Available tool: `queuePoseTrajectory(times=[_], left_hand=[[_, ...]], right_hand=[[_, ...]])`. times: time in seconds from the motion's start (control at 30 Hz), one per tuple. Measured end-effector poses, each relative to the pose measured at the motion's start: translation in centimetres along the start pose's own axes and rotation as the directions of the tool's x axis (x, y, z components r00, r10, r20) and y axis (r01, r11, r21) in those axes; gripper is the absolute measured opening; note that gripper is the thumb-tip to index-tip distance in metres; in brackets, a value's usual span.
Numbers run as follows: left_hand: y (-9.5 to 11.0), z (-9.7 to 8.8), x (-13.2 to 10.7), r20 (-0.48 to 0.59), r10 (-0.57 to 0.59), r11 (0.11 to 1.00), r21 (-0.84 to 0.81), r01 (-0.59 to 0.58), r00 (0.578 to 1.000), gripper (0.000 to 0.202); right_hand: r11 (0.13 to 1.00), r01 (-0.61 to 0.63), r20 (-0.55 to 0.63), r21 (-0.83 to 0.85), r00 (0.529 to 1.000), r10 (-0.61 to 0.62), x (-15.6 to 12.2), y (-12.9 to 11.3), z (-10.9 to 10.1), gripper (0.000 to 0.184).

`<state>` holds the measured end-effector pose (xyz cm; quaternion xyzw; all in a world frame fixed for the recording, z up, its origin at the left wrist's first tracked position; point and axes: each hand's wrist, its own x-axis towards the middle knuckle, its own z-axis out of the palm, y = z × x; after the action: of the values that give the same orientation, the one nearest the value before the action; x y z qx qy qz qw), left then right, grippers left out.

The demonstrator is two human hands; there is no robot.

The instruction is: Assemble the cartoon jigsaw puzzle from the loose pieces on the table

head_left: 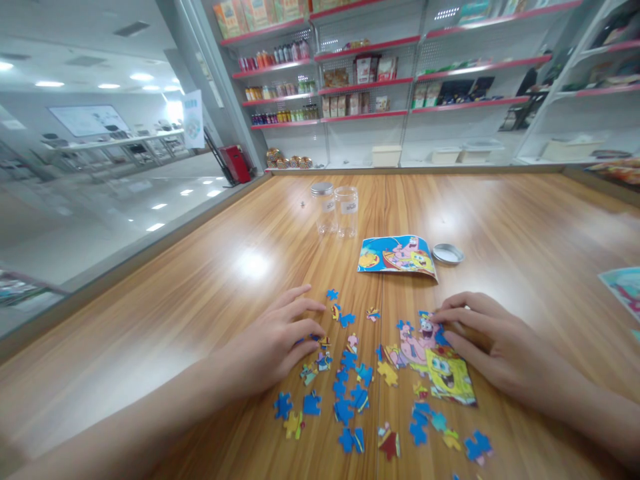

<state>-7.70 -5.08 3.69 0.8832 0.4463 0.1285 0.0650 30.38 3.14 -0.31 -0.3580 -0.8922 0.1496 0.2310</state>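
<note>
My left hand [285,333] hovers low over the table, fingers spread and slightly curled, fingertips beside a few loose jigsaw pieces [324,361]. My right hand [485,340] has its thumb and fingertips on a blue jigsaw piece [441,335] at the upper right edge of a partly joined puzzle [447,377]. This joined part shows a yellow cartoon sponge and a pink starfish. Between the hands lie several loose blue pieces [344,410]; a yellow piece [387,373] touches or nearly touches the joined part. My right fingertips partly hide the piece beneath them.
Beyond the puzzle lies a curled picture sheet [397,257] with a metal lid [449,253] beside it. Farther back stand a lidded clear jar [324,210] and an open clear jar [347,213]. Another printed sheet [623,290] lies at the right. Stocked shelves [365,83] rise behind the table.
</note>
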Motion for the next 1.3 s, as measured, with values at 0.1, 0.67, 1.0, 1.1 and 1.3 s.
queuePoseTrajectory(times=[0.1,0.67,1.0,1.1,1.3], left_hand=[[-0.2,0.2,-0.1,0.002,-0.003,1.0,-0.019,0.004,1.0,0.017],[-2.1,1.9,-1.1,0.084,-0.071,0.997,0.023,0.069,0.994,0.013],[-0.7,1.1,0.0,0.005,0.016,0.99,-0.138,-0.015,1.0,0.007],[-0.3,1.2,0.1,-0.013,-0.001,0.977,-0.212,-0.001,1.0,0.008],[0.7,2.0,0.6,-0.092,0.014,0.936,-0.349,-0.046,0.996,0.018]], right_hand=[[1.0,0.003,0.006,0.008,1.0,-0.003,0.1,-0.3,-0.2,0.023],[0.997,-0.02,-0.027,0.078,0.999,0.022,0.4,-1.6,-0.4,0.026],[0.997,-0.024,-0.031,0.077,0.999,0.026,0.3,-1.3,-0.3,0.025],[0.997,-0.02,-0.028,0.075,0.999,0.022,0.3,-1.3,-0.3,0.025],[0.996,-0.019,-0.032,0.085,0.999,0.022,0.4,-1.4,-0.3,0.025]])
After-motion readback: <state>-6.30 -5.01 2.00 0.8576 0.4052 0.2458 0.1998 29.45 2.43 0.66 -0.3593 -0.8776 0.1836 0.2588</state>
